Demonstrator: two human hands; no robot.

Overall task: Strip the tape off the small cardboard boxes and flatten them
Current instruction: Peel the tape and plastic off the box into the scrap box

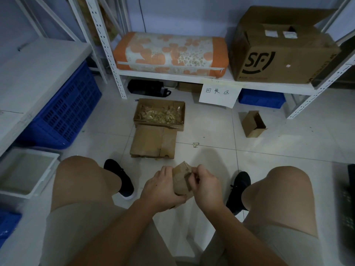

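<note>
The left hand grips the small box low between the knees, fingers curled round its side; the right hand pinches the tape at its top edge. Light, thin cardboard likely crushes easily, so hold by the corners.

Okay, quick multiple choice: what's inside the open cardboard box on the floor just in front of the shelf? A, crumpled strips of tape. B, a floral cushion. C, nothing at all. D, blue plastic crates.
A: the open cardboard box holds a heap of crumpled yellowish tape strips.
</note>
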